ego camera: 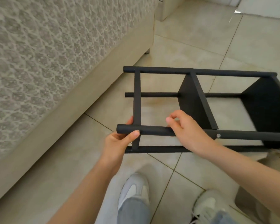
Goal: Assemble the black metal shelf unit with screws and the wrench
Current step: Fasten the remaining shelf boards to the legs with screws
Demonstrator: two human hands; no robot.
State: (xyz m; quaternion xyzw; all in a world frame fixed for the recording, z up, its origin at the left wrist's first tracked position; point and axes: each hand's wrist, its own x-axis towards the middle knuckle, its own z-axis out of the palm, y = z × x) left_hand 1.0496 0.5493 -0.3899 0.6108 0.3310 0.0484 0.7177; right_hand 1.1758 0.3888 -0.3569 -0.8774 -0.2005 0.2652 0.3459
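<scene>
Shoes [134, 189]: bottom centre.
Left hand [118, 141]: grips tube [153, 131].
Right hand [184, 130]: curls over tube.
Shelf unit [192, 101]: axis left-right, right end cropped.

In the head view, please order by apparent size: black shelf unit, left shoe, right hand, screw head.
1. black shelf unit.
2. right hand and left shoe: look alike, not ranked.
3. screw head.

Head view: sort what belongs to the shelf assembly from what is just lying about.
Job: black shelf unit, its fitted screw, left hand and right hand gripping its near tube.
Just there: patterned bed or sofa, tiled floor, white shoes.
</scene>
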